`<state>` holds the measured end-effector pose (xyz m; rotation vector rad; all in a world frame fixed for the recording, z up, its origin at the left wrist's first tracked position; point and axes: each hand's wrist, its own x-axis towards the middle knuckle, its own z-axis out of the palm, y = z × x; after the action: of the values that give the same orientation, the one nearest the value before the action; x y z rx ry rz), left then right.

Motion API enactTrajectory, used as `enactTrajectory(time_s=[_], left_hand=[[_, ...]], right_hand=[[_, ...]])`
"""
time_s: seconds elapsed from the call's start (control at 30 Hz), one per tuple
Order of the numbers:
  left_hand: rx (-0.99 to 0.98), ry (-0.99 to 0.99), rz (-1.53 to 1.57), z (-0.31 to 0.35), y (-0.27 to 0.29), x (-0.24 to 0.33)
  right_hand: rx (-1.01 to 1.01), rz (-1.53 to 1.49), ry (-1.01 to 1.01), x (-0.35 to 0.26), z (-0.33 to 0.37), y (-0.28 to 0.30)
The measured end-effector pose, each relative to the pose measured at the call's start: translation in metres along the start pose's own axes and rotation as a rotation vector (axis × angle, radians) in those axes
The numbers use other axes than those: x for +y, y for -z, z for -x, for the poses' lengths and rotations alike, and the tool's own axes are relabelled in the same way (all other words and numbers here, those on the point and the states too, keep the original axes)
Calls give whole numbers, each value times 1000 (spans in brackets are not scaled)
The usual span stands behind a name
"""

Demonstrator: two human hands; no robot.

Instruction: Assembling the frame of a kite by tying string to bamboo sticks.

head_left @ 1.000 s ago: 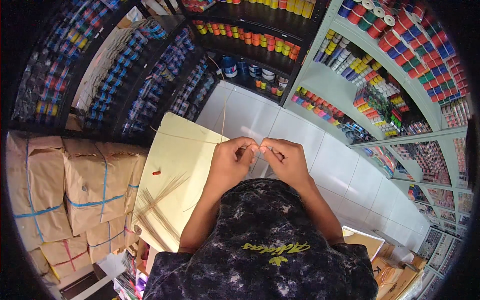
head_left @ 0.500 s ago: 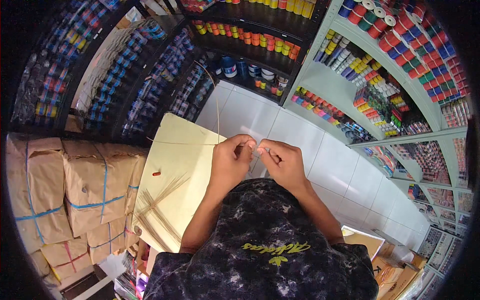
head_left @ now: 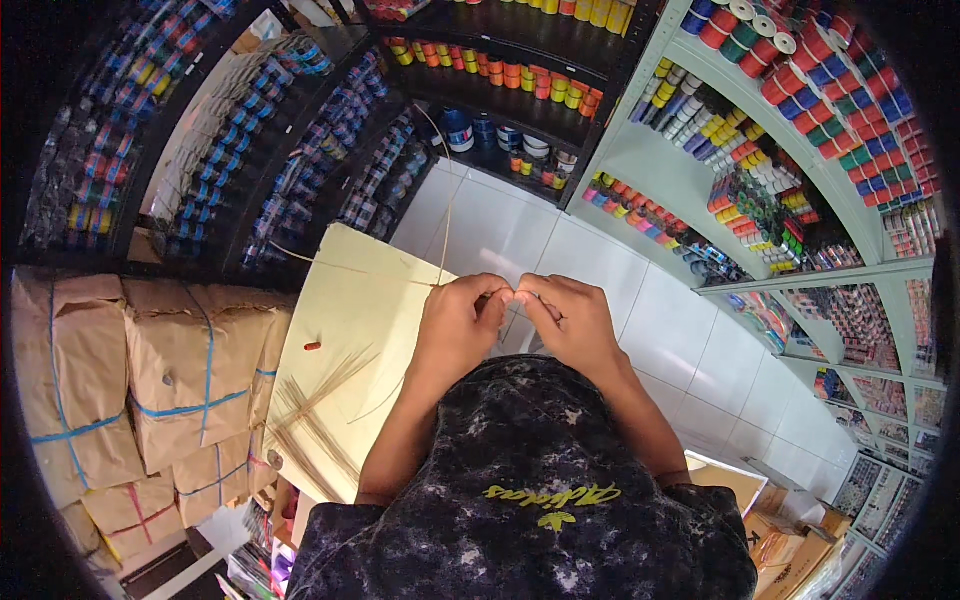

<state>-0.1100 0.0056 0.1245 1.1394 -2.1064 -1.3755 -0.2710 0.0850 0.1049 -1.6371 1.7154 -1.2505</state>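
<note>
My left hand (head_left: 460, 318) is closed round several thin, tan, bendy strands that look like cane. One strand (head_left: 444, 225) arcs up toward the shelves. Another strand (head_left: 350, 265) runs off to the left, and a third, curved strand (head_left: 380, 403) hangs beside my left forearm. My right hand (head_left: 572, 318) is closed in a pinch, its fingertips against those of my left hand. What lies between the right fingers is too small to make out. Below and left, a pale yellow board (head_left: 345, 300) bears loose thin strands (head_left: 325, 385) lying crossed and a small red piece (head_left: 312, 346).
Brown paper parcels (head_left: 190, 375) tied with blue cord are stacked at the left. Dark shelves (head_left: 515, 95) full of coloured spools stand ahead and left, pale green shelves (head_left: 660, 180) at the right. A cardboard box (head_left: 790, 545) is at the lower right; white floor tiles (head_left: 620, 260) lie between.
My fingertips have come closer together. The upper strand has tilted to the right, the left one's far end has swung upward, and a curved strand now shows below my left hand.
</note>
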Motion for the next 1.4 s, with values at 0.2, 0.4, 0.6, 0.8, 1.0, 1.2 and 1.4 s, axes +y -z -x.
enactTrajectory(time_s=[0.2,0.4,0.6,0.8,1.0,1.2,1.4], left_hand=[[75,53,190,-2,-6,-3],[8,156,464,-5,-1,-3],[36,135,476,-8,-2,-3],[44,108,461,-8,-2,1],[-66,133,454,-7,5,4],[-16,98,188,-9,2,10],[123,75,145,-11,-4,3]], right_hand=[[108,-56,-31,-8,3,-8],[117,-55,-56,-6,4,-8],[112,-82,-59,-8,3,-8],[103,-103,-75,-6,1,-7],[84,-137,-119,-4,-6,0],[93,-50,-52,-4,-11,3],[91,-76,-27,-8,-9,-3]])
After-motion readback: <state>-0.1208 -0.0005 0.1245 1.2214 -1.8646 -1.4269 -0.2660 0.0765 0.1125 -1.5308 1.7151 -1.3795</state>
